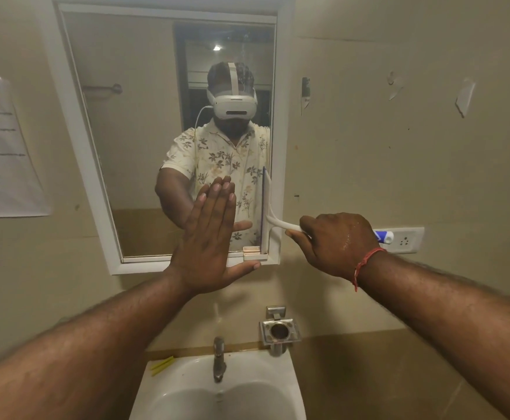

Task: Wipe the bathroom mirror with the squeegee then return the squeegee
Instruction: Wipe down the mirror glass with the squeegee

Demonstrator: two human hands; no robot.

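The white-framed bathroom mirror [138, 122] hangs on the wall above the basin. My left hand [209, 237] lies flat against the lower glass, fingers straight and together, holding nothing. My right hand [335, 242] grips the white handle of the squeegee [267, 213]. The squeegee blade stands upright against the mirror's right edge, low down, touching the glass beside the frame. A red thread circles my right wrist. The mirror reflects a person in a floral shirt with a white headset.
A white basin [226, 395] with a metal tap [219, 359] sits below. A steel holder [279, 330] is fixed to the wall at its right. A switch plate [405, 239] with a toothpaste tube is behind my right hand. A paper sheet [3, 147] hangs left.
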